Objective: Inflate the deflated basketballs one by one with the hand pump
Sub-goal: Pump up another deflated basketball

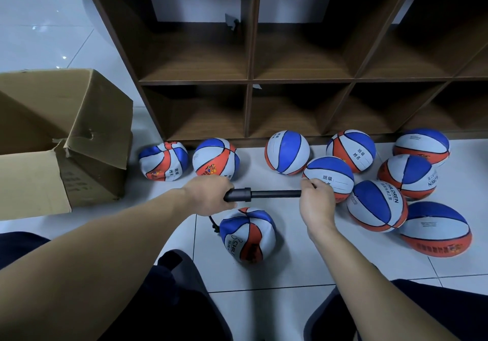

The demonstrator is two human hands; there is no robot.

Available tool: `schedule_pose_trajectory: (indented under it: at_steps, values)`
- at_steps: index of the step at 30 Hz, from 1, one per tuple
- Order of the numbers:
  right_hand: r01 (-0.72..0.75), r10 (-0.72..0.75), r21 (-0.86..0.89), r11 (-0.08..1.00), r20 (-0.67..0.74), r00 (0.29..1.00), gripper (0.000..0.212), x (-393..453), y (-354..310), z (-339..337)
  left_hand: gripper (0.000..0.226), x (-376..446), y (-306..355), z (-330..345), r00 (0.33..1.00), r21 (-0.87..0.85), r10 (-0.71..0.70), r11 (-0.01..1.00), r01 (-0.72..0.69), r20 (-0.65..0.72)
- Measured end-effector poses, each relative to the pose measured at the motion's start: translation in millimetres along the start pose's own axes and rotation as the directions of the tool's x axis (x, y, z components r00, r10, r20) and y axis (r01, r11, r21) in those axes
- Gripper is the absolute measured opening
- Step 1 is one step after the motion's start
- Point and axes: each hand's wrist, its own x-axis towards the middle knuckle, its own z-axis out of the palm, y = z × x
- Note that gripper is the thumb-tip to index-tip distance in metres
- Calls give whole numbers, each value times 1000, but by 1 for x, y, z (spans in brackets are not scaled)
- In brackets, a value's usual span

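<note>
Two bare hands hold a black hand pump point(264, 194) level above the tiled floor point(290, 269): left hand point(208, 195) grip around the barrel, right hand point(318, 199) grip closed on the handle. A crumpled deflated basketball point(247, 235) lies just below, hose point(213, 224) attached.

A hand pump point(264, 194) is held level between the left hand point(211, 195) and right hand point(318, 203) above a deflated basketball point(247, 235) — a cardboard box point(60, 140) lies left, inflated basketballs point(377, 206) are clustered right, and a cubby shelf point(290, 82) stands behind.
</note>
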Motion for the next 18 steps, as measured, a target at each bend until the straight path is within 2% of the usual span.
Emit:
schedule_pose_trajectory:
  at_steps: [6, 14, 18]
  values:
    - [-11, 10, -28, 1000, -55, 998, 41, -22, -8, 17, 25, -1, 15, -3, 999, 37, 2, 999, -1, -45]
    - [7, -5, -73, 997, 25, 1000, 40, -40, -9, 36, 28, 1, 34, -2, 997, 50, 47, 998, -44, -58]
    - [-18, 20, -38, 999, 67, 998, 36, -42, -9, 41, 26, 2, 43, -2, 995, 48, 73, 996, -69, -72]
